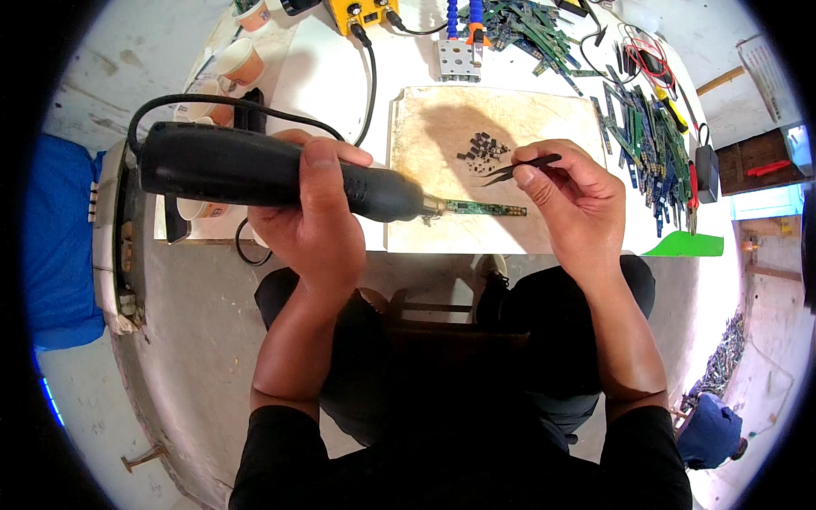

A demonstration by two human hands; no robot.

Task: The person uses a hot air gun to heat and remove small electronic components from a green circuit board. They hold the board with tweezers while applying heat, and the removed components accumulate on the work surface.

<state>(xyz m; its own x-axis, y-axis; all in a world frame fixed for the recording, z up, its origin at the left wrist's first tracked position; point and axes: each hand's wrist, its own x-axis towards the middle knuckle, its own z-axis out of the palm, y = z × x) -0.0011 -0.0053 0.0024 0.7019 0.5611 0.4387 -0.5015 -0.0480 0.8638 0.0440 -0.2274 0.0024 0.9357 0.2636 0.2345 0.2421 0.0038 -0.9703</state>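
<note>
My left hand (314,208) is wrapped round the thick black body of a hot air gun (229,166). The gun lies nearly level, its metal nozzle close to the left end of a narrow green circuit board strip (497,209). Between the thumb and fingers of my right hand (580,204) is a pair of black tweezers (508,172). Their tips point left, above the strip and just below a small pile of black chips (486,146). Strip and chips both rest on a tan, stained work board (412,127). The gun's body hides part of the strip's left end.
Heaps of circuit board strips lie at the back (531,34) and the right (646,153) of the white table (327,68). Paper cups (240,62) line the left. A yellow control box (350,13) and a metal holder (460,64) stand behind. A cable arches over the gun. Another person (712,432) is at lower right.
</note>
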